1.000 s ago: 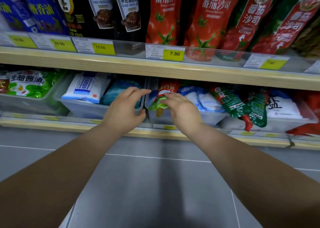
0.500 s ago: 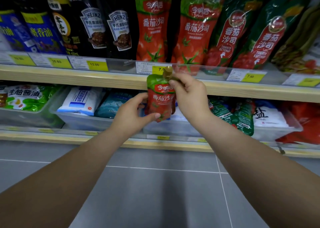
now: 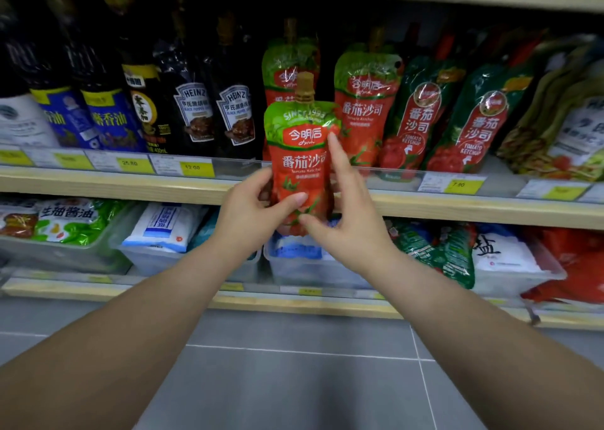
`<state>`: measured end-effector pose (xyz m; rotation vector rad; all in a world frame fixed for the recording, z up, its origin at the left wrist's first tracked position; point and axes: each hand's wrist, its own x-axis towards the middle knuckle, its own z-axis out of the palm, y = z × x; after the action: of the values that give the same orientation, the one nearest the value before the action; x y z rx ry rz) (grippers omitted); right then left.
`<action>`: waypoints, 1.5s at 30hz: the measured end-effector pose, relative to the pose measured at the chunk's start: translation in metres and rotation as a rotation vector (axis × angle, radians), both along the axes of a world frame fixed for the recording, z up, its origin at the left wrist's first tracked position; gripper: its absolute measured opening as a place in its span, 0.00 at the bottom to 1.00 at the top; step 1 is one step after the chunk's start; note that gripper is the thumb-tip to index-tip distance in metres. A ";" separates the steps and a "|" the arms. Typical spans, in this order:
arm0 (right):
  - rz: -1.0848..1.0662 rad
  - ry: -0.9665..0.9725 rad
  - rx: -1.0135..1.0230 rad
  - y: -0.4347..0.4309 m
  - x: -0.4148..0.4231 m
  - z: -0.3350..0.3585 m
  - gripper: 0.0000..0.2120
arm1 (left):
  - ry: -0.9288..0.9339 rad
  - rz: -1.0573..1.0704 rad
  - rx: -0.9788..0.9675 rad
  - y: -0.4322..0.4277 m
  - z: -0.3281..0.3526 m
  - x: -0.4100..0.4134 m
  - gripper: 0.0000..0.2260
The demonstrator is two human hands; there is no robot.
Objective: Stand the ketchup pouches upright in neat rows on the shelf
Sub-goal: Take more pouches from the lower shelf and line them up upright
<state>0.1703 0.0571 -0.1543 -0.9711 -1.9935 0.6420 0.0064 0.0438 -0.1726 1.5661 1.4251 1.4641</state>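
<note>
A red and green ketchup pouch (image 3: pixel 300 155) with a gold cap is held upright in front of the wooden shelf edge (image 3: pixel 457 206). My left hand (image 3: pixel 255 210) grips its lower left side. My right hand (image 3: pixel 346 220) holds its right edge and bottom, index finger raised along the side. Behind it on the shelf stand two matching pouches (image 3: pixel 366 103), upright. To their right, two darker green and red ketchup pouches (image 3: pixel 415 116) lean to the right.
Dark Heinz sauce pouches (image 3: pixel 196 112) and blue bottles (image 3: pixel 108 119) fill the shelf's left part. A clear rail with yellow price tags (image 3: pixel 196 168) fronts it. Clear bins (image 3: pixel 310 273) of salt and sauce bags sit on the lower shelf. Grey floor tiles lie below.
The pouch went from the lower bin up to the front of the ketchup shelf. My right hand shifted from its cap to its side and bottom; my left hand took the lower left.
</note>
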 end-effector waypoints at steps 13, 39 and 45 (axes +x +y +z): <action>-0.215 -0.028 0.350 0.025 -0.031 0.021 0.54 | 0.316 0.238 0.180 0.000 0.024 -0.033 0.19; -0.528 -0.005 0.366 0.053 -0.080 0.016 0.55 | 0.801 0.486 0.140 0.015 0.002 -0.054 0.16; -0.527 0.001 0.359 0.055 -0.084 0.018 0.54 | 0.787 0.519 0.139 0.016 0.002 -0.051 0.15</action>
<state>0.0866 0.1120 -0.1367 -1.1956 -1.6676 -0.0059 -0.0441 0.0600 -0.1705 2.0969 2.3564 1.2659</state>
